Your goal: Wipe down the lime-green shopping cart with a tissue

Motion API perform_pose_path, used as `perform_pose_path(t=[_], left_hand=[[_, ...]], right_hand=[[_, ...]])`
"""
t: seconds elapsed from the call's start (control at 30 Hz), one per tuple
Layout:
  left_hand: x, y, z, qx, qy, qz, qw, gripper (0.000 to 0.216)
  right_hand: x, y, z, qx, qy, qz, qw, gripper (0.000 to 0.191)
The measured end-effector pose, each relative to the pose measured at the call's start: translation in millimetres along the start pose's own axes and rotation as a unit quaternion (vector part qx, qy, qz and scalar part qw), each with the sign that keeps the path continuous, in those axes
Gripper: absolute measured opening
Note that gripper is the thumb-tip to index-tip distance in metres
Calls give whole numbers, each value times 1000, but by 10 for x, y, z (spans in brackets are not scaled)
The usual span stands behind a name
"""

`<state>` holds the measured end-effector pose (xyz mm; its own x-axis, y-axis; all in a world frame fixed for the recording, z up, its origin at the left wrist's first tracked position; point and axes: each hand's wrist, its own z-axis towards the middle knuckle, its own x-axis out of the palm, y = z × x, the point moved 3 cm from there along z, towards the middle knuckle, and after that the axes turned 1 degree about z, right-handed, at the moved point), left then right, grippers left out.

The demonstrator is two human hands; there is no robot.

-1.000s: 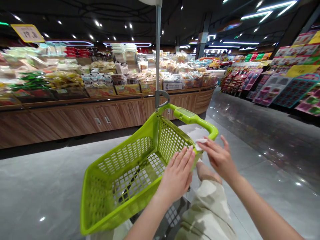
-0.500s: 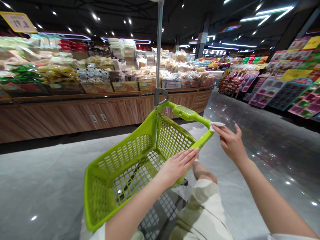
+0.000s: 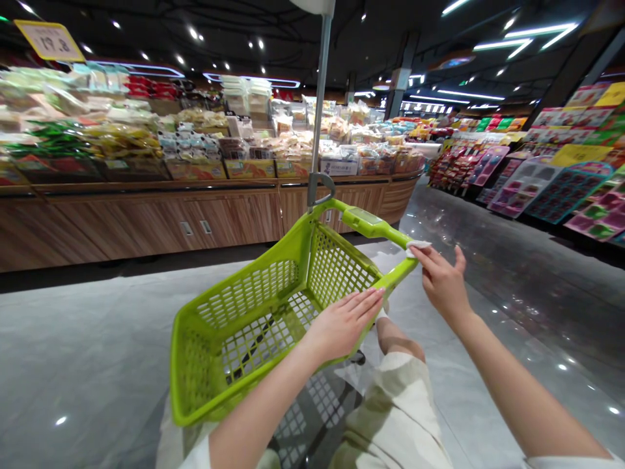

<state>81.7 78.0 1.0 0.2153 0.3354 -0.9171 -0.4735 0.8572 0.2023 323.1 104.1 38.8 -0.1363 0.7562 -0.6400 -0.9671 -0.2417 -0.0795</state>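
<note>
A lime-green plastic shopping cart basket [image 3: 244, 332] stands in front of me, with nothing visible inside it. My left hand [image 3: 344, 322] lies flat on the basket's near rim, fingers stretched out together. My right hand [image 3: 442, 280] pinches a small white wipe [image 3: 418, 246] and presses it against the right end of the green handle bar [image 3: 374, 226]. A grey metal pole [image 3: 318, 111] rises from the cart's far side. My knee in light trousers [image 3: 405, 404] shows below the basket.
A long wooden display counter [image 3: 205, 215] piled with packaged foods runs across the left and middle. Angled racks of colourful packets [image 3: 551, 176] line the right side. Glossy grey floor [image 3: 512, 260] stretches ahead between them. A yellow price sign [image 3: 49, 40] hangs at upper left.
My right hand with the wipe moved from the basket's near corner up to the right end of the handle. My left hand stayed flat on the rim.
</note>
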Motion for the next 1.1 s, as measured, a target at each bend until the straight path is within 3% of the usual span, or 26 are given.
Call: perform_pose_path(t=[0.13, 0.2, 0.27, 0.33, 0.43, 0.6, 0.67, 0.8, 0.87, 1.0, 1.1], left_hand=[[5, 0, -3, -5, -4, -6, 1000, 61], [7, 0, -8, -5, -2, -7, 1000, 61], [4, -2, -10, -4, 0, -8, 1000, 62], [-2, -4, -10, -3, -1, -7, 1000, 62], [-3, -3, -5, -4, -5, -5, 1000, 61], [18, 5, -2, -1, -4, -7, 1000, 64], [17, 9, -4, 0, -1, -8, 1000, 65], [12, 15, -4, -4, 8, -10, 1000, 63], [13, 15, -1, -4, 6, -8, 1000, 63], [29, 14, 1, 3, -1, -1, 1000, 62], [47, 14, -3, 4, -1, 1, 1000, 62]], right_hand=[[6, 478, -189, -104, 36, 35, 993, 52], [-12, 483, -205, -149, 57, 56, 986, 51], [-25, 274, -123, -128, 51, 52, 989, 51], [-28, 36, -16, -63, 29, 34, 997, 51], [-39, 50, 14, 4, -1, -8, 1000, 49], [-63, 621, -170, -109, 58, 13, 992, 48], [-67, 528, -136, -115, 60, 22, 991, 49], [-45, 104, 17, -8, 12, -15, 1000, 49], [-34, 161, -6, 8, 5, -26, 1000, 50], [-34, 585, -175, -97, 59, 31, 993, 50], [-48, 458, -142, -94, 63, 38, 993, 51]])
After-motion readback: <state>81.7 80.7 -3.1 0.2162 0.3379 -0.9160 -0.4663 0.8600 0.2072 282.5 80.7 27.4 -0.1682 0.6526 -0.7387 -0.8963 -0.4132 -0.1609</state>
